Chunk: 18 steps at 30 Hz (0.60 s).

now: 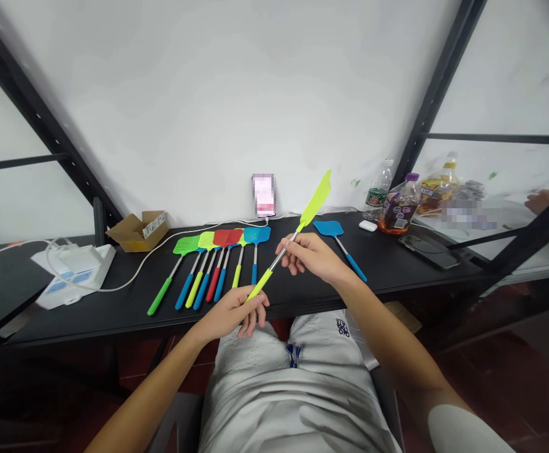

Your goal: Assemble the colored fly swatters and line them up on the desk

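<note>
I hold a yellow-green fly swatter (316, 200) slanted up to the right above the black table's (90, 308) front edge. My left hand (233, 312) pinches the end of its yellow-green grip. My right hand (312, 255) is closed round its metal shaft higher up. Its head points toward the wall. On the table behind lies a row of several swatters (217, 264) with green, yellow, red and blue heads, handles toward me. A lone blue swatter (338, 242) lies to the right of my right hand.
A phone (263, 195) leans on the wall with a white cable. At left sit a cardboard box (138, 230) and a white charger box (77, 272). At right stand bottles (399, 207), a white earbud case (367, 226), a dark phone (427, 250), and another person's hand (548, 200).
</note>
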Tool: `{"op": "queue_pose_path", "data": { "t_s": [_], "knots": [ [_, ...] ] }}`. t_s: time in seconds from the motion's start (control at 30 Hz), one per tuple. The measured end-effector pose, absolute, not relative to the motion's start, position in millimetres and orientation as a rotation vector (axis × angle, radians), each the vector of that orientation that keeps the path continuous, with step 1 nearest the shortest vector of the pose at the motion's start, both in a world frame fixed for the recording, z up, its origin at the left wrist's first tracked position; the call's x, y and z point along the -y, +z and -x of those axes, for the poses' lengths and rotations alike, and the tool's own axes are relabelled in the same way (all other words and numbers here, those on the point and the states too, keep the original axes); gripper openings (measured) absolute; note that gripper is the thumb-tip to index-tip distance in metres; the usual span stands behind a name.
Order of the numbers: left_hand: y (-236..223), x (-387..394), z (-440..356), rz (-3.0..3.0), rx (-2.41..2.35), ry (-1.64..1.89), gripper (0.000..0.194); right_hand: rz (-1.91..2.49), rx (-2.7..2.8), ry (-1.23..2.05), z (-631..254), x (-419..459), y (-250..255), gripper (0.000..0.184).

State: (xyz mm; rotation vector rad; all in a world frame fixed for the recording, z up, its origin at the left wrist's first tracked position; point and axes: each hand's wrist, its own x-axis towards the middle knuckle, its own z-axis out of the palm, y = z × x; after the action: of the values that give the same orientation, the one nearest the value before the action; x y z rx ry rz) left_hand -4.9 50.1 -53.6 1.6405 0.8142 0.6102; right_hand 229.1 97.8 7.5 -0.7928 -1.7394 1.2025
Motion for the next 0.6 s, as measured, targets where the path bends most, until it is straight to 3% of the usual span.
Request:
{"op": "queue_pose_path", "data": {
  "t_s": [0.6],
  "knots": [
    [-51,-48,3,-1.675,-0.850,0.585,0.036,0.843,1.566,1.121,-259,-96,25,0.036]
  ]
}}
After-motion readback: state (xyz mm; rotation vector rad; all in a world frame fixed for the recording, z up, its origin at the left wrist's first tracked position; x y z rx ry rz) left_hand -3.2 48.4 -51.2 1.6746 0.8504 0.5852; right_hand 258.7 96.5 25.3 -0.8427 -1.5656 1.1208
